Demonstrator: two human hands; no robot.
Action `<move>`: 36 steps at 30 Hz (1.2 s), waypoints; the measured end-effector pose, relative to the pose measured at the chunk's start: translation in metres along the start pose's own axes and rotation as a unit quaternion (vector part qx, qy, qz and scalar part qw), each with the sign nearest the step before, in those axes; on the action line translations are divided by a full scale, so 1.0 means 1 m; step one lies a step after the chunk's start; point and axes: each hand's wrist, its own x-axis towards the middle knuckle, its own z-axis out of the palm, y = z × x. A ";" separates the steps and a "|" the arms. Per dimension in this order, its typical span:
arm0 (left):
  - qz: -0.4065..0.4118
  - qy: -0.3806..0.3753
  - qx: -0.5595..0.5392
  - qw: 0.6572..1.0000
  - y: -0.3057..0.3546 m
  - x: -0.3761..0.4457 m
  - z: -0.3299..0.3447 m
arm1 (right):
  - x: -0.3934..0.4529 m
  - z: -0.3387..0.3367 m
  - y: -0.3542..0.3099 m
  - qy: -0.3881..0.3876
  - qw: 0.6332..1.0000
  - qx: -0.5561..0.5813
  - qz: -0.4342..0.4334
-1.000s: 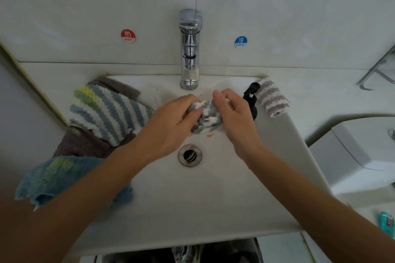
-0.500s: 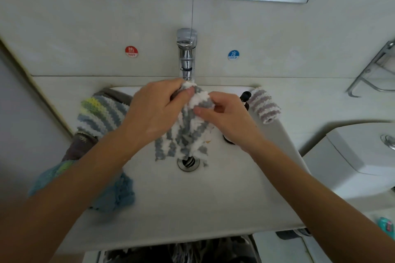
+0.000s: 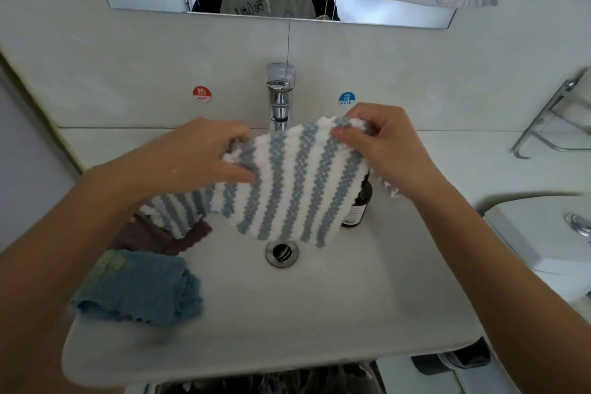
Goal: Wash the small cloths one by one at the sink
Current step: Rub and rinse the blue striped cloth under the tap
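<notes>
Head view: both hands (image 3: 204, 153) (image 3: 387, 144) pinch nubby striped cloth (image 3: 287, 185).

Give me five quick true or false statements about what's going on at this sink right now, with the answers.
1. Both hands hold the striped cloth spread open above the sink. True: the left hand and right hand each grip an upper corner.
2. A blue cloth lies on the sink's left rim. True.
3. The drain is covered by the cloth. False: it shows just below the cloth's lower edge.
4. The hot sticker is right of the tap. False: it is left; the cold sticker is right.
5. A dark bottle stands behind the cloth's right side. True.
</notes>
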 end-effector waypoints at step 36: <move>-0.024 0.228 -0.329 0.916 -0.013 -0.010 0.011 | -0.005 0.000 0.010 -0.108 0.942 0.227 0.222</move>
